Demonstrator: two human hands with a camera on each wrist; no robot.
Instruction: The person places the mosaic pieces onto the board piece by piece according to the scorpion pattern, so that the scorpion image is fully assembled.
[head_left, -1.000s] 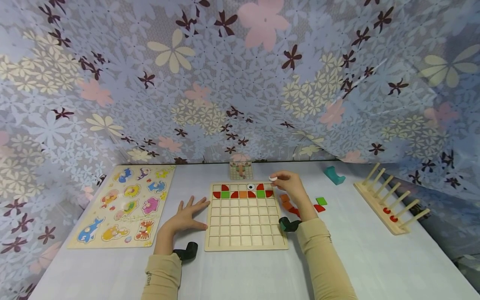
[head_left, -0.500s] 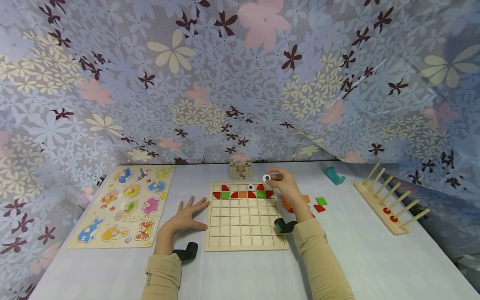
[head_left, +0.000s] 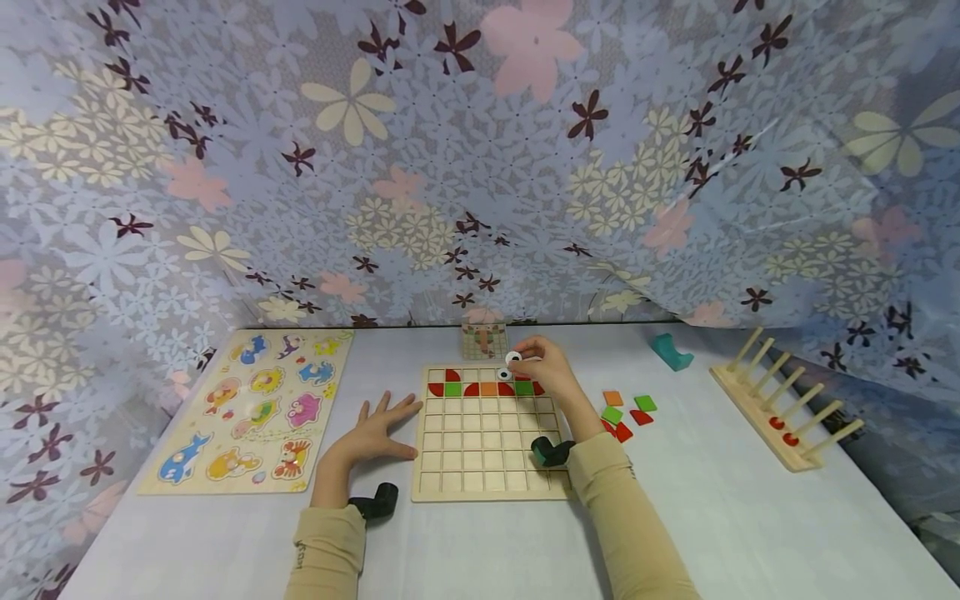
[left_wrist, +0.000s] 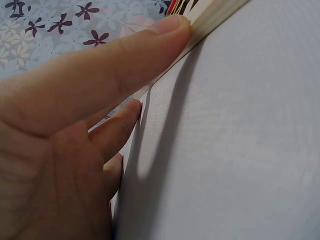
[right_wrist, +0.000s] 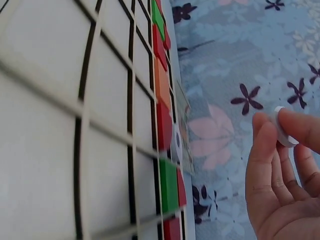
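My right hand (head_left: pixel 551 369) pinches a white round eye piece with a black dot (head_left: pixel 513 357) above the far row of the wooden grid board (head_left: pixel 491 446). In the right wrist view, thumb and fingers hold that eye piece (right_wrist: pixel 286 134) by its edge, off the board. A matching eye piece (head_left: pixel 504 375) lies in the far row just below it. Red quarter-round, green square and orange square (head_left: pixel 489 389) pieces fill parts of the two far rows. My left hand (head_left: pixel 375 435), fingers spread, touches the board's left edge; in the left wrist view its thumb (left_wrist: pixel 165 37) meets the board's side.
Loose orange, green and red pieces (head_left: pixel 612 413) lie right of the board. A pattern card (head_left: pixel 483 342) stands behind it. On the left lies an animal puzzle board (head_left: pixel 247 417); to the right are a teal block (head_left: pixel 672 352) and a peg rack with red beads (head_left: pixel 765 408).
My right hand has moved left with the eye piece, from the board's far right corner to above the other eye piece, uncovering loose pieces. The left hand has stayed still.
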